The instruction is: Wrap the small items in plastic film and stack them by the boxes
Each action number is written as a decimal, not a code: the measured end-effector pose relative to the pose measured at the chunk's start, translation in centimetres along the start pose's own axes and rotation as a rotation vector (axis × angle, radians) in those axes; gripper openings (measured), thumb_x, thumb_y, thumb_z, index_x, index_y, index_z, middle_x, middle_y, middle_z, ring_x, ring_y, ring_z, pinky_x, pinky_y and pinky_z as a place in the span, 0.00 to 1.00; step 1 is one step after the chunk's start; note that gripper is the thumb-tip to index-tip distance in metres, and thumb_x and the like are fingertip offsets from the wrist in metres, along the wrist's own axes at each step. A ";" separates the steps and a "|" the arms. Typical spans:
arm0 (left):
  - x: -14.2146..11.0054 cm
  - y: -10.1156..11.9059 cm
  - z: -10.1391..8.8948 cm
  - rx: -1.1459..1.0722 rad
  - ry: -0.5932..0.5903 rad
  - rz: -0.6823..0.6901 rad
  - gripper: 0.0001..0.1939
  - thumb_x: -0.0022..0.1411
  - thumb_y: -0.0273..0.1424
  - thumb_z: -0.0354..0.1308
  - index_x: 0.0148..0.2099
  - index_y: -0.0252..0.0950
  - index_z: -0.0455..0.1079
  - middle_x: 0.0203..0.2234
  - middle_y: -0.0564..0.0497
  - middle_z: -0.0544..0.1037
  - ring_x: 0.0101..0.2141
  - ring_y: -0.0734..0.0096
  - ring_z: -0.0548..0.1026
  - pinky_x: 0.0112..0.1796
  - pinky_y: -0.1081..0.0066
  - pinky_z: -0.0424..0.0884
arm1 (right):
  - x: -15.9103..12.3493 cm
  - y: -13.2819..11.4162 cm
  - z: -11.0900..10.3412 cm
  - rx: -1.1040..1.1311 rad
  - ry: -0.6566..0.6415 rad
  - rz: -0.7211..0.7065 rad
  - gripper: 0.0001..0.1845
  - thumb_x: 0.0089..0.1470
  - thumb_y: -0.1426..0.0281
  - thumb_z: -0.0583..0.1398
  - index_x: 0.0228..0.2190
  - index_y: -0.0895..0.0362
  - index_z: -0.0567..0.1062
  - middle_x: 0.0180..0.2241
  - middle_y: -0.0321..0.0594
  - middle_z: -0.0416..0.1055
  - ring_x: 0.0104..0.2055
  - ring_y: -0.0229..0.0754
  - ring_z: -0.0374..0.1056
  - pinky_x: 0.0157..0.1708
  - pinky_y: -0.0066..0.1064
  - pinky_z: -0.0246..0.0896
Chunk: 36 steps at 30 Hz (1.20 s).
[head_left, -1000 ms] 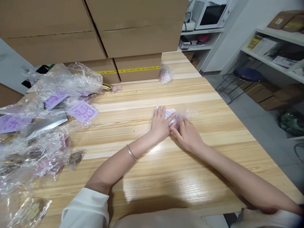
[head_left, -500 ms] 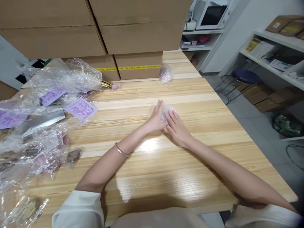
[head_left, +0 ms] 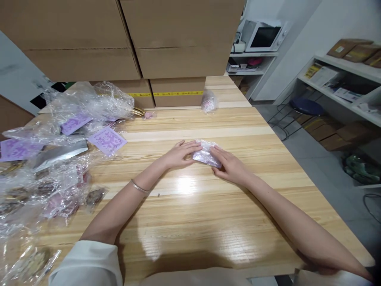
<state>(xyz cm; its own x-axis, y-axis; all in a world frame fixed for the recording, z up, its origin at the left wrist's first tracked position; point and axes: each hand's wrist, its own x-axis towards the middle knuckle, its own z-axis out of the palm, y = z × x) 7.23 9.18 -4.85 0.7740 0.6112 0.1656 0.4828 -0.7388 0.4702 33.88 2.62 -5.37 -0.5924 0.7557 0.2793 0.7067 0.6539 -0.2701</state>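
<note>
Between my hands, on the wooden table, is a small purplish-silver packet (head_left: 207, 157) in shiny clear plastic. My left hand (head_left: 180, 154) has its fingers straight over the packet's left end, with the thumb at the near edge. Around the right end, my right hand (head_left: 229, 165) keeps its fingers on top and its thumb by the near corner. The hands are a little apart, gripping the packet from both sides. What lies inside the plastic I cannot make out.
Clear plastic bags (head_left: 86, 103) and purple patterned cards (head_left: 107, 141) crowd the table's left side, with a silver pouch (head_left: 61, 155) among them. A small plastic-wrapped bundle (head_left: 209, 102) stands near the stacked cardboard boxes (head_left: 178, 35). A dark item in plastic (head_left: 95, 196) lies nearer my left arm.
My hands have moved apart, the left one shifting left and turning flatter. More of the packet now shows, spread wider between them. The view has tilted up slightly.
</note>
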 end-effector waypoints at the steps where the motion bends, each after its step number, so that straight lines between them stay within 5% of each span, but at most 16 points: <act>1: 0.1 -0.2 0.0 -0.043 0.053 0.001 0.24 0.69 0.38 0.51 0.64 0.41 0.65 0.63 0.46 0.67 0.64 0.62 0.62 0.64 0.55 0.52 | 0.1 0.2 -0.1 -0.021 0.024 -0.005 0.32 0.61 0.66 0.55 0.64 0.59 0.60 0.63 0.51 0.63 0.66 0.52 0.56 0.62 0.49 0.56; 6: -0.1 -0.2 -1.1 -0.228 0.329 -0.060 0.18 0.70 0.37 0.50 0.54 0.36 0.73 0.50 0.43 0.79 0.51 0.64 0.76 0.54 0.64 0.68 | 2.4 2.1 -0.2 0.037 0.189 0.137 0.17 0.63 0.65 0.53 0.49 0.56 0.76 0.42 0.47 0.79 0.44 0.50 0.73 0.45 0.41 0.68; 11: -4.0 -0.9 -3.8 -0.132 0.604 -0.251 0.19 0.70 0.38 0.51 0.58 0.35 0.68 0.48 0.43 0.77 0.48 0.65 0.75 0.51 0.64 0.70 | 9.9 7.9 -0.6 0.717 0.658 0.673 0.20 0.59 0.54 0.58 0.45 0.54 0.68 0.22 0.34 0.68 0.21 0.42 0.66 0.21 0.33 0.65; 15: -8.3 -2.0 -5.2 -0.036 0.600 -0.350 0.18 0.70 0.38 0.49 0.57 0.35 0.68 0.46 0.44 0.77 0.45 0.66 0.76 0.48 0.65 0.71 | 18.5 12.0 -1.5 0.789 0.796 0.852 0.13 0.65 0.58 0.52 0.46 0.52 0.60 0.32 0.35 0.68 0.25 0.36 0.69 0.22 0.28 0.65; 20: -12.4 -3.7 -6.9 0.365 0.574 -0.529 0.19 0.70 0.37 0.45 0.50 0.33 0.72 0.46 0.40 0.75 0.49 0.57 0.73 0.53 0.58 0.68 | 24.4 13.6 -0.5 0.644 0.720 0.978 0.09 0.64 0.65 0.51 0.44 0.56 0.63 0.39 0.43 0.69 0.36 0.41 0.72 0.31 0.32 0.70; 24: -14.0 -5.5 -7.7 0.733 0.535 -0.891 0.27 0.66 0.41 0.51 0.60 0.27 0.67 0.62 0.29 0.61 0.62 0.34 0.57 0.59 0.42 0.56 | 24.2 13.2 0.7 0.401 0.696 1.041 0.15 0.59 0.70 0.57 0.47 0.60 0.65 0.53 0.58 0.62 0.50 0.53 0.69 0.49 0.44 0.64; 28: -14.4 -6.3 -7.5 0.687 0.426 -1.210 0.35 0.67 0.45 0.48 0.67 0.24 0.57 0.65 0.24 0.54 0.63 0.23 0.53 0.56 0.36 0.56 | 22.9 11.8 2.0 0.213 0.680 0.907 0.24 0.58 0.73 0.55 0.56 0.60 0.60 0.60 0.58 0.55 0.57 0.53 0.62 0.57 0.45 0.55; 33: -14.6 -6.1 -7.9 0.723 0.297 -1.180 0.31 0.68 0.31 0.42 0.69 0.20 0.51 0.59 0.23 0.64 0.57 0.31 0.66 0.50 0.45 0.69 | 21.0 10.9 3.9 -0.200 0.396 0.588 0.23 0.58 0.67 0.54 0.51 0.68 0.67 0.54 0.62 0.62 0.59 0.60 0.56 0.59 0.50 0.48; 36: -14.3 -5.6 -8.0 0.772 0.247 -1.155 0.29 0.68 0.25 0.38 0.68 0.16 0.51 0.59 0.21 0.65 0.56 0.32 0.67 0.49 0.46 0.70 | 20.7 12.0 4.2 -0.283 0.280 0.582 0.29 0.60 0.60 0.51 0.53 0.70 0.68 0.54 0.64 0.64 0.59 0.62 0.56 0.61 0.53 0.45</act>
<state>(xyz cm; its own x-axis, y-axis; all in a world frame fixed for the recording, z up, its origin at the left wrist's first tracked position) -9.81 6.86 -2.95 -0.2586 0.9446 0.2022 0.9489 0.2876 -0.1299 28.42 26.28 -6.71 0.0071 0.9169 0.3990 0.9745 0.0832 -0.2084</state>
